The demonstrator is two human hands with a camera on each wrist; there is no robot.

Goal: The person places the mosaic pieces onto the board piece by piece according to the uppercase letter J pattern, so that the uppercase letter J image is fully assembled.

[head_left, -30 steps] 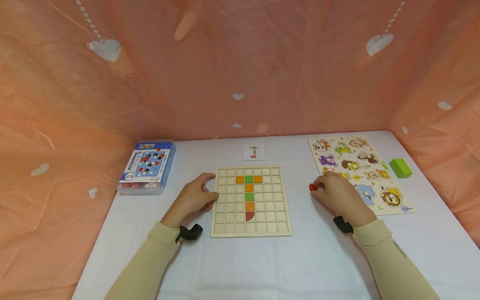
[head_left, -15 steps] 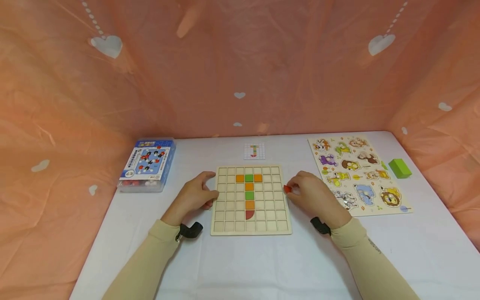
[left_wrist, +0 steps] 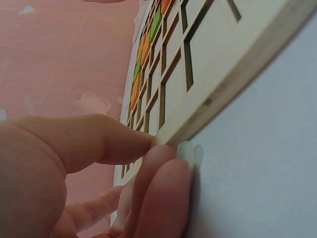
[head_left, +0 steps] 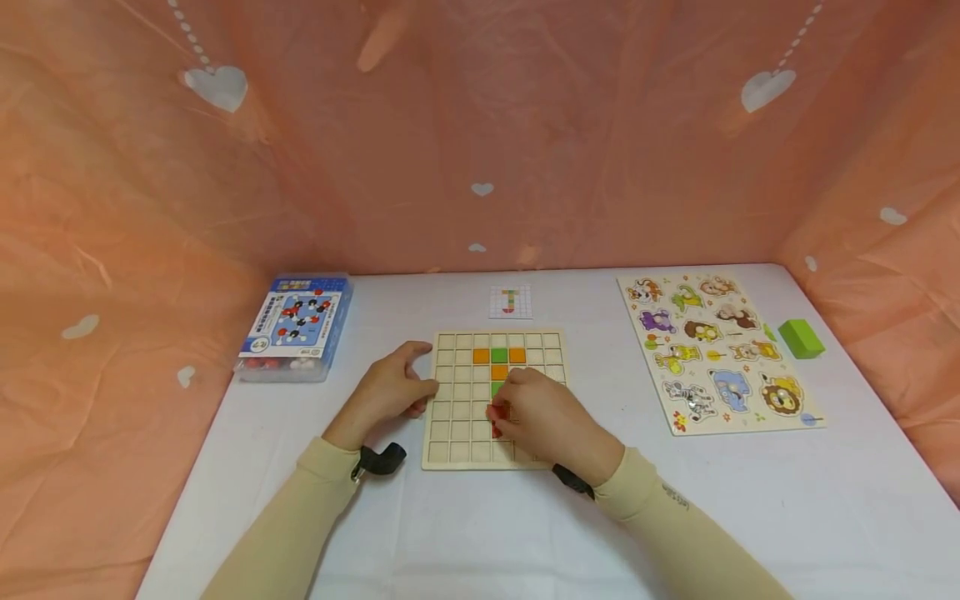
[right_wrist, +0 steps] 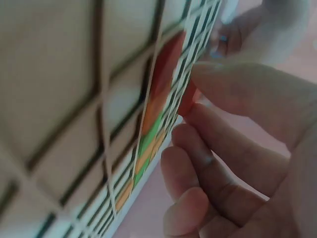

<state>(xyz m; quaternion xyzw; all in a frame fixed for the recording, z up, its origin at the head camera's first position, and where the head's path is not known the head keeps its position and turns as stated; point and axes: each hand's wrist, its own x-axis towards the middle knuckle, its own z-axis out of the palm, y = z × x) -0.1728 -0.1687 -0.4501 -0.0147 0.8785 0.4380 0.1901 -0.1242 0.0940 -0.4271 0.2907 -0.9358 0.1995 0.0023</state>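
A wooden grid board (head_left: 462, 412) lies flat on the table, with orange tiles (head_left: 481, 357) and green tiles (head_left: 499, 356) set in its cells. My left hand (head_left: 385, 390) holds the board's left edge, the thumb on the rim and curled fingers against the side. Over the middle of the board, my right hand (head_left: 551, 417) pinches a small red piece (right_wrist: 187, 99) between thumb and index finger. Another red piece (right_wrist: 166, 64) sits in the grid close by; in the head view the right hand partly covers it and several tiles.
Beyond the board lies a small pattern card (head_left: 511, 302). To the left stands a clear box of molecule models (head_left: 294, 327). An animal puzzle board (head_left: 716, 354) and a green block (head_left: 801, 338) lie on the right side of the table (head_left: 480, 533).
My right hand has carried the red piece leftward from beside the animal puzzle to above the grid board. My left hand has stayed at the board's left edge.
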